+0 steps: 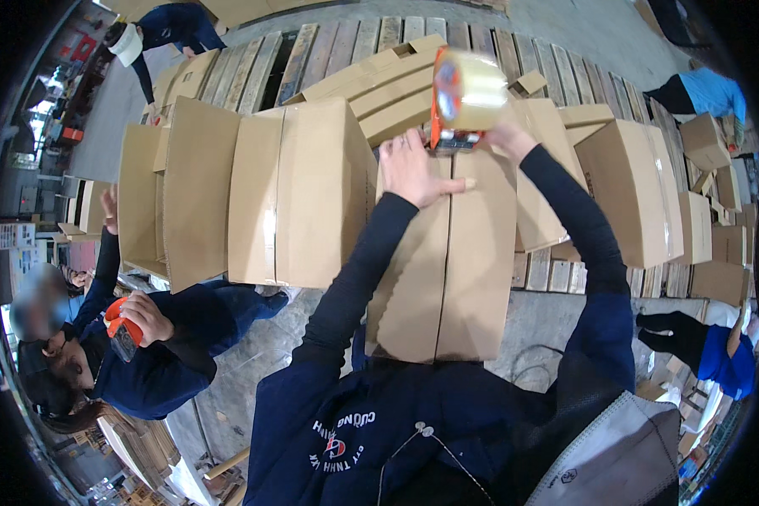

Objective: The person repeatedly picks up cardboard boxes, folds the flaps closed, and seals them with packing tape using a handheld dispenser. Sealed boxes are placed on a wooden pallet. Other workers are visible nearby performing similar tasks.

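Observation:
In front of me stands a cardboard box [409, 274], its two top flaps folded inward with a dark seam between them. My left hand [411, 170] lies on the flaps near the far end, fingers stretched out and thumb spread across the seam. My right hand [508, 139], slightly blurred, grips an orange tape dispenser [457, 139] at the far end of the seam. It carries a large roll of clear tape [479, 91]. The dispenser partly hides the box's far edge and my right fingers.
A taped box [312, 198] and an open-flapped one [198, 194] stand to my left. At left a co-worker holds another orange dispenser [125, 320]. More boxes [628, 198] stand at right. Flattened cardboard [379, 84] lies on the wooden pallets [337, 55] beyond. Other people work farther off.

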A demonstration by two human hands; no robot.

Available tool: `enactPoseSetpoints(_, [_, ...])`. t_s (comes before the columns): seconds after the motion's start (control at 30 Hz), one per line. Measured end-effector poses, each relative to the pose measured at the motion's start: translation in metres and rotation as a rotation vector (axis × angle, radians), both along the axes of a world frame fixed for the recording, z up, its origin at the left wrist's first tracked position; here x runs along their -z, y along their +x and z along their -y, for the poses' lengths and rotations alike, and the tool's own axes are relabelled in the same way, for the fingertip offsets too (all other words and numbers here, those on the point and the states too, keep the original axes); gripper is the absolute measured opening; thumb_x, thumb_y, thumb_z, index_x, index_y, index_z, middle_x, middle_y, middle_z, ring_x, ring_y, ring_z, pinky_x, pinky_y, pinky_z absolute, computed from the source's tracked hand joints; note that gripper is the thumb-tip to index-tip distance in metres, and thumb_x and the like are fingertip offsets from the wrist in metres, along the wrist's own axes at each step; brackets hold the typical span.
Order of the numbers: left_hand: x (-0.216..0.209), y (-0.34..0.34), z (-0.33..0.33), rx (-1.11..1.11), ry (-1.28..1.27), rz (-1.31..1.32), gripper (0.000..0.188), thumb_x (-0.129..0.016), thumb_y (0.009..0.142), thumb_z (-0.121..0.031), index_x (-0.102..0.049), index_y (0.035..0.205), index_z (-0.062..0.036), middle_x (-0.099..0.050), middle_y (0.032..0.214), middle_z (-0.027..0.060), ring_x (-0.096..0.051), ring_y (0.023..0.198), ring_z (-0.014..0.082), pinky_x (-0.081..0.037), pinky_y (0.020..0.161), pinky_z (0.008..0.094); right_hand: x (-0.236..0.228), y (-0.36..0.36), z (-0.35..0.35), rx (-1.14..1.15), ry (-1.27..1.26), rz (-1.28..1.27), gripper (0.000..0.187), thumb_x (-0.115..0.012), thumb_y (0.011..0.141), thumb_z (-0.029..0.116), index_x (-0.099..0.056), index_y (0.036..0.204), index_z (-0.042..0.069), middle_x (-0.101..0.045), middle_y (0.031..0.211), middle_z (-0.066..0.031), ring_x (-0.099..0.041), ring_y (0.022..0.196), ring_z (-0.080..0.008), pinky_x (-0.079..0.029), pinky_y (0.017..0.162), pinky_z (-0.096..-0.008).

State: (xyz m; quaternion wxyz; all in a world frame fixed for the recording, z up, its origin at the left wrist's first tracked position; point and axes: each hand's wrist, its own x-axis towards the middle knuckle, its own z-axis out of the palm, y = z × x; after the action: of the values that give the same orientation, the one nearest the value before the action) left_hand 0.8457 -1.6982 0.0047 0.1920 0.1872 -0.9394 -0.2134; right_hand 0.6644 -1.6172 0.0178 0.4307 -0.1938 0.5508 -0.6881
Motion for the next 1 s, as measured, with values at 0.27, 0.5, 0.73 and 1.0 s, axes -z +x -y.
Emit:
enactPoseSetpoints(0.27, [0.002,-0.007,-0.014,0.110,0.028,0.041,0.077,-0.075,0.056,-0.065,-0.057,0.109,-0.0123,-0.060,0.105,0.0100,-0.052,0.107,0.0304,-0.028,0.101,0.0477,-0.097,-0.015,-0.103,0.272,-0.216,-0.464,0.036,-0.065,0.087,0.029,-0.058,0.114,0.006,-0.064,0.100,-0.0034,-0.064,0.087,-0.0127,-0.054,0.072,-0.0317])
enactPoseSetpoints(0.5, [0.022,0.002,0.017,-0.035,0.289,0.045,0.061,-0.061,0.076,-0.063,-0.061,0.106,-0.0095,-0.064,0.106,0.0094,-0.052,0.113,0.0284,-0.024,0.105,0.0552,0.012,-0.012,-0.112,0.348,0.048,-0.440,0.035,-0.067,0.086,0.026,-0.059,0.113,0.006,-0.065,0.097,-0.0033,-0.065,0.086,-0.0129,-0.054,0.071,-0.0320])
enactPoseSetpoints(0.73, [0.032,-0.010,0.046,0.135,0.461,-0.185,0.026,-0.071,0.080,-0.030,-0.069,0.077,-0.0037,-0.065,0.085,0.0083,-0.062,0.080,0.0205,-0.048,0.073,0.0323,0.023,0.033,-0.114,0.266,0.064,-0.312,0.034,-0.070,0.084,0.024,-0.059,0.111,0.006,-0.065,0.094,-0.0032,-0.065,0.084,-0.0130,-0.055,0.071,-0.0322])
enactPoseSetpoints(1.0, [0.021,-0.032,0.026,-0.128,0.018,-0.075,0.031,-0.065,0.081,-0.033,-0.066,0.064,-0.0068,-0.066,0.081,0.0083,-0.065,0.073,0.0237,-0.051,0.061,0.0373,-0.025,0.061,-0.091,-0.143,0.089,-0.227,0.039,-0.068,0.086,0.025,-0.055,0.113,0.000,-0.062,0.122,-0.0076,-0.058,0.096,-0.0090,-0.048,0.079,-0.0240])
